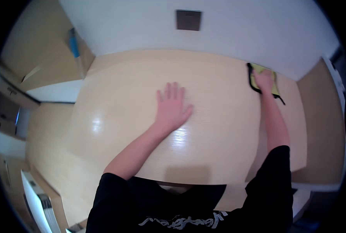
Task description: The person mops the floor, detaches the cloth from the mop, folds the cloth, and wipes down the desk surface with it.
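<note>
black shirt [258, 213] cloth fills the bottom of the view, with pale lettering [184, 222] across the chest and a short sleeve on each arm. just past it is the front edge of a light wooden desk [122, 97], its top shiny enough to show a bright patch of glare [179, 138] below the left hand [172, 110]. that hand lies palm down near the middle of the desk, wide open, fingers spread and thumb out to the side, with nothing seen in its hold. the right hand [264, 80] reaches out to the far right part of the desk and is on a yellow-green cloth [276, 87] with black edging. its fingers are partly bent and blurred, so whether they pinch the cloth or only press on it cannot be told. the cloth lies near the back edge, close to the pale wall [134, 31], and a black strip trails from its lower right corner. a dark square plate [188, 20] is on the wall. an upright panel [322, 120] stands along the right side, and a blue-handled tool [74, 46] leans at the left.
</note>
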A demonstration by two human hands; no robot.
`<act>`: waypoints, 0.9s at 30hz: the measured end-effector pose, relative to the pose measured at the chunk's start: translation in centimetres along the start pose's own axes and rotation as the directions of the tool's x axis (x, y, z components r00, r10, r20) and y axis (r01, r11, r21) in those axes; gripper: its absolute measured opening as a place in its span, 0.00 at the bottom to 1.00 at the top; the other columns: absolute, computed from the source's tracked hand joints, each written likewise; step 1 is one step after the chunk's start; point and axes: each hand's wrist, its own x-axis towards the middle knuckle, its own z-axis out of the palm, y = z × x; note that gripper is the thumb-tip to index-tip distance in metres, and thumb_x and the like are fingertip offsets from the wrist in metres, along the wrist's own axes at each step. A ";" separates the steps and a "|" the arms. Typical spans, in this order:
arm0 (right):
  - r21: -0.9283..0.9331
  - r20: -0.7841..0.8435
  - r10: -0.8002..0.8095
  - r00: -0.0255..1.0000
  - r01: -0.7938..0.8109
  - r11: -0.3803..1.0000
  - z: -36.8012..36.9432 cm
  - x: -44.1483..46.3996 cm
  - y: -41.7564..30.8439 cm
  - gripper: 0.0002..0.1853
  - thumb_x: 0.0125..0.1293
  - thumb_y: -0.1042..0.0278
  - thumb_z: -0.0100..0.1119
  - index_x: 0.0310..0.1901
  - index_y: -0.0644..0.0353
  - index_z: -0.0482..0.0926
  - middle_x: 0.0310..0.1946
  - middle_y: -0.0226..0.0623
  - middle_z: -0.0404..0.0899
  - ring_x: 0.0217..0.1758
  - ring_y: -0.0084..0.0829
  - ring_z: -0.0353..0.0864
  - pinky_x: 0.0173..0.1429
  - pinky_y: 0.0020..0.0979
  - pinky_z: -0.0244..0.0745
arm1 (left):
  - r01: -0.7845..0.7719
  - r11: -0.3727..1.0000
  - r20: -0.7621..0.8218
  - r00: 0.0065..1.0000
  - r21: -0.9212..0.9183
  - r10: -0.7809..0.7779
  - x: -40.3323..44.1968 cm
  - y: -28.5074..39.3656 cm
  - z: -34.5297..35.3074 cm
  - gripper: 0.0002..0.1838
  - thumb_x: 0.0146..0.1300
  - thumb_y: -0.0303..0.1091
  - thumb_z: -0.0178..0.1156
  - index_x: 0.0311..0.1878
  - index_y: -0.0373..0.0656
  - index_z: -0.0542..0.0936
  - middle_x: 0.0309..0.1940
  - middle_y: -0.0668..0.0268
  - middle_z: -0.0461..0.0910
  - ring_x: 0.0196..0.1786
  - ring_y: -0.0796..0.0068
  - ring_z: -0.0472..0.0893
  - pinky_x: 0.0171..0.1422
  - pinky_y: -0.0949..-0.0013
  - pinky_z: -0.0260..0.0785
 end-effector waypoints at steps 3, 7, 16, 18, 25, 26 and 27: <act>-0.048 -0.023 -0.071 0.997 0.070 0.996 -0.6 -4.8 0.2 0.47 0.61 0.29 0.43 0.70 0.62 0.57 0.73 0.51 0.51 0.77 0.46 0.49 0.75 0.53 0.44 | -0.034 0.999 -0.017 0.999 -0.033 0.034 0.2 -0.4 -0.3 0.35 0.62 0.52 0.52 0.67 0.39 0.64 0.72 0.49 0.54 0.76 0.49 0.48 0.75 0.38 0.37; -0.036 -0.046 -0.218 0.975 0.217 0.976 -2.8 -14.6 0.8 0.44 0.63 0.34 0.45 0.70 0.64 0.56 0.72 0.51 0.54 0.77 0.44 0.48 0.75 0.52 0.44 | -0.038 0.998 -0.052 0.998 -0.058 0.035 -0.4 -2.1 0.1 0.34 0.62 0.51 0.52 0.66 0.40 0.64 0.71 0.49 0.56 0.75 0.49 0.50 0.74 0.38 0.38; 0.017 -0.042 -0.404 0.914 0.405 0.914 -7.3 -33.6 7.7 0.43 0.65 0.41 0.48 0.71 0.67 0.52 0.73 0.52 0.48 0.77 0.45 0.45 0.76 0.51 0.42 | -0.064 0.997 -0.115 0.992 -0.031 0.060 -0.3 -2.2 1.0 0.32 0.63 0.49 0.53 0.65 0.40 0.65 0.70 0.49 0.58 0.73 0.47 0.53 0.73 0.37 0.42; 0.042 -0.042 -0.391 0.920 0.392 0.919 -7.8 -35.9 8.6 0.42 0.65 0.43 0.49 0.71 0.67 0.52 0.73 0.52 0.48 0.78 0.45 0.45 0.76 0.51 0.42 | -0.068 0.997 -0.128 0.990 -0.033 0.063 -0.5 -1.8 1.4 0.31 0.64 0.49 0.52 0.65 0.39 0.65 0.69 0.48 0.58 0.73 0.46 0.54 0.72 0.36 0.43; 0.034 -0.007 -0.354 0.935 0.354 0.935 -7.7 -37.2 8.7 0.43 0.65 0.45 0.50 0.71 0.68 0.51 0.73 0.53 0.47 0.77 0.47 0.44 0.76 0.51 0.40 | -0.176 0.984 -0.023 0.984 -0.005 0.176 -2.5 3.0 2.5 0.29 0.65 0.44 0.51 0.65 0.38 0.64 0.69 0.47 0.58 0.73 0.44 0.54 0.72 0.36 0.45; 0.017 -0.007 -0.349 0.937 0.349 0.937 -7.8 -36.8 8.6 0.43 0.65 0.44 0.50 0.71 0.68 0.51 0.73 0.53 0.47 0.77 0.47 0.44 0.76 0.51 0.40 | -0.223 0.975 -0.081 0.972 -0.007 0.221 -3.1 3.7 2.7 0.29 0.65 0.45 0.51 0.65 0.38 0.65 0.68 0.47 0.59 0.73 0.45 0.54 0.71 0.36 0.45; -0.005 -0.007 -0.344 0.939 0.344 0.939 -8.0 -36.3 8.4 0.43 0.64 0.44 0.50 0.71 0.69 0.51 0.73 0.54 0.48 0.77 0.48 0.43 0.76 0.51 0.39 | -0.268 0.963 -0.139 0.954 -0.011 0.264 -3.5 4.0 2.6 0.29 0.66 0.45 0.51 0.65 0.38 0.66 0.68 0.46 0.59 0.73 0.45 0.54 0.71 0.36 0.45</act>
